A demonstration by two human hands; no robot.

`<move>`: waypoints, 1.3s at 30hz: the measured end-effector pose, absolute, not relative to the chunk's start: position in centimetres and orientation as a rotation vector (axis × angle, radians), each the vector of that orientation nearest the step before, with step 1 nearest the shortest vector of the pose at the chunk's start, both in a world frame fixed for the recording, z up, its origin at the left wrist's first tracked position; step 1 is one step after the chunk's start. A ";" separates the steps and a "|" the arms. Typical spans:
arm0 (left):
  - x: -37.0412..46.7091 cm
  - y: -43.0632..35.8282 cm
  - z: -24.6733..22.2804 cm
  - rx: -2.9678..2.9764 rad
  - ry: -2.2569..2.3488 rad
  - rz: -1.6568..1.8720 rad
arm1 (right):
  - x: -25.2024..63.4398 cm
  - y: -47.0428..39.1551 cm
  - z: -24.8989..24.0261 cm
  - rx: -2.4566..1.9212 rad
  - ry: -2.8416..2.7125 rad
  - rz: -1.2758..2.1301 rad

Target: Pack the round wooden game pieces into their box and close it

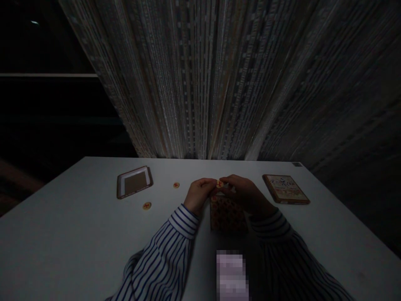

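Note:
A round, pale Chinese chess piece (219, 184) with a red character is held up between my two hands, over the far edge of a box. My left hand (200, 193) is closed, its thumb and fingertips at the piece's left edge. From the right, my right hand (242, 192) pinches the same piece. Below them the dark box (228, 214) is filled with rows of round pieces; my right hand covers part of it. To the left lie two loose pieces with red marks, one farther back (176, 184) and one nearer (147, 205).
A shallow open box lid (134, 182) lies at the back left of the white table (78, 234). A flat box with a printed cover (285, 189) lies at the right. Behind the table hangs a string curtain (200, 83). A pixelated patch hides something near the front edge.

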State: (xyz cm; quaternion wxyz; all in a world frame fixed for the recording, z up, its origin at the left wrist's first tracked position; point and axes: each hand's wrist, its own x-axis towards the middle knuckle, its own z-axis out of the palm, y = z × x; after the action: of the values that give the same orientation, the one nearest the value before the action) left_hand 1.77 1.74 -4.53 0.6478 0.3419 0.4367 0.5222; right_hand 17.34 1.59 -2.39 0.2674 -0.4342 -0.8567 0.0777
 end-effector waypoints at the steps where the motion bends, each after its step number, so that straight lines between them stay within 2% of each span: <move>1: 1.7 1.8 -4.6 0.799 0.997 1.181 | 17.4 1.6 -2.5 -1.171 -2.320 0.205; 22: 1.2 2.6 -5.8 1.127 1.090 1.077 | 17.6 2.1 -3.4 -1.272 -2.476 0.169; 32: 0.4 3.5 -7.1 1.468 1.338 1.117 | 18.3 2.7 -3.9 -1.310 -2.540 0.231; 39: 0.2 3.2 -6.7 1.706 1.494 0.940 | 18.3 2.7 -3.9 -1.347 -2.582 0.264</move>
State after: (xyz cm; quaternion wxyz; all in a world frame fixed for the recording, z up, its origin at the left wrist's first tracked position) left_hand 0.20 3.17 -6.68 0.3367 0.6543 0.5731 0.3606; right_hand 18.34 2.72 -3.86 0.1087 -0.4579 -0.8777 0.0898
